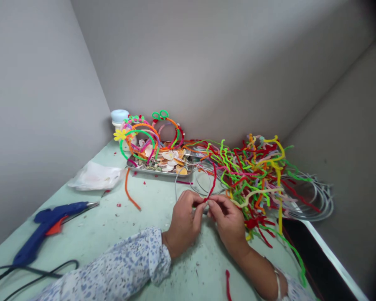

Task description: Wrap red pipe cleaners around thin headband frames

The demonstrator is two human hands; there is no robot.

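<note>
Your left hand [184, 219], lower centre: thumb and fingers pinched on red pipe cleaner [214, 177] | your right hand [229, 223], alongside: likewise pinched | red pipe cleaner: between your fingertips, rising above | metal shell tray [158, 172]: beyond, mid-frame

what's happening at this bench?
A person is working a red fuzzy stem between both hands: the left hand and right hand meet in a fingertip grip at its lower end, with the rest sticking up. A tangled pile of coloured stems lies just beyond the right hand. Farther back, colourful fuzzy hoops stand at a metal tray of shells. A blue glue gun lies on the left, not held.
</note>
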